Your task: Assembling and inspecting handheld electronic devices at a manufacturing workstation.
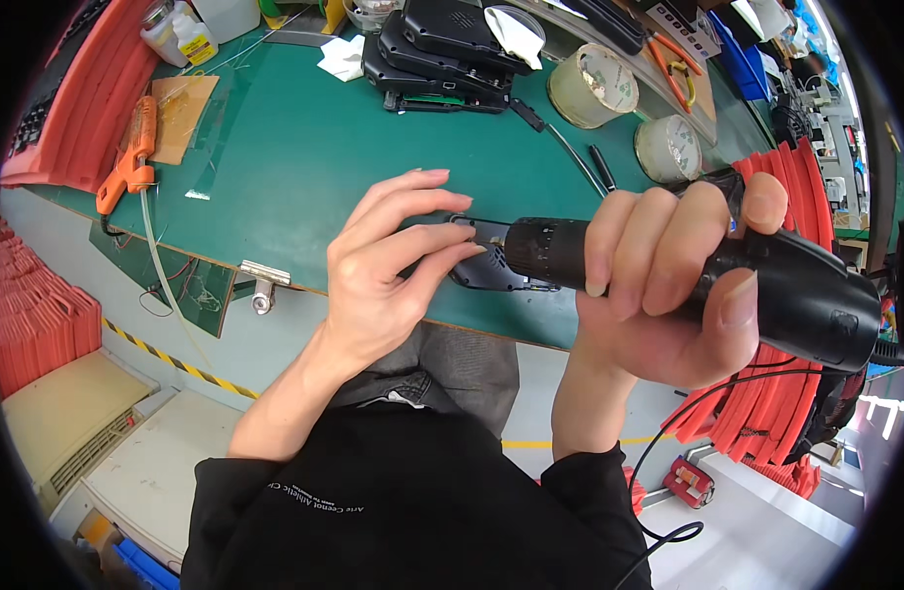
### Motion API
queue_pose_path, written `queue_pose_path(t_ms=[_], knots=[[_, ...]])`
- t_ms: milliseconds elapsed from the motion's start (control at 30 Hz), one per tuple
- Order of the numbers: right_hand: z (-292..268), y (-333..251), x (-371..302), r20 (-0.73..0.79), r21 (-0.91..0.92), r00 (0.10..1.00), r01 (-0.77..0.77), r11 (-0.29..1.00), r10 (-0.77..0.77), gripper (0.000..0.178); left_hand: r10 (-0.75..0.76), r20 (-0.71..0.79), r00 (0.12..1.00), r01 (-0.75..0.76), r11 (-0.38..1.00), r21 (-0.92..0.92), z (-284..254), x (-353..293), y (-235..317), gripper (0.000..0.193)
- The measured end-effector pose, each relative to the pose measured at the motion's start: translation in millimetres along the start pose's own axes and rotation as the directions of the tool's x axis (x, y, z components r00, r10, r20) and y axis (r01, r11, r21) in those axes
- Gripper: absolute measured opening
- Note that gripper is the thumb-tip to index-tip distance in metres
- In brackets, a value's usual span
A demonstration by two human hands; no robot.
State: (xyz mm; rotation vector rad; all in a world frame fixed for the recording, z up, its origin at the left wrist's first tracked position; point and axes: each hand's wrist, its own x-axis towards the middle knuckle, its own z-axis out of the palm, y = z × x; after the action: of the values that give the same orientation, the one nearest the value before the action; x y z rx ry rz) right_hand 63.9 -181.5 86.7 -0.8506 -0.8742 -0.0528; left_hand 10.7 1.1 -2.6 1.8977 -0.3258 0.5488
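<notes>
My right hand (668, 295) is wrapped round a thick black electric screwdriver (816, 305), held nearly level with its nose pointing left. A thin black cord trails from its back end. Right at the nose, my left hand (378, 270) has thumb and forefinger brought together beside the bit, the other fingers loosely bent. What lies between those fingertips, if anything, is too small to make out. Below the nose, a black plastic housing (486, 273) rests near the front edge of the green table (275, 147); the screwdriver and fingers partly cover it.
Several black device housings (447, 59) are stacked at the back. Two rolls of clear tape (591, 87) stand to their right. An orange glue gun (132, 157) lies at the left, beside pink foam (78, 98). A metal clip (263, 285) grips the front edge.
</notes>
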Motion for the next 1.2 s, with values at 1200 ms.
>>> queue_pose_path(t_ms=[1200], knots=[[-17.3, -48.7, -30.7, -0.299, -0.309, 0.954, -0.111, 0.945, 0.015, 0.045, 0.015, 0.301, 0.954, -0.095, 0.963, 0.253, 9.4, 6.6, 11.3, 0.064]])
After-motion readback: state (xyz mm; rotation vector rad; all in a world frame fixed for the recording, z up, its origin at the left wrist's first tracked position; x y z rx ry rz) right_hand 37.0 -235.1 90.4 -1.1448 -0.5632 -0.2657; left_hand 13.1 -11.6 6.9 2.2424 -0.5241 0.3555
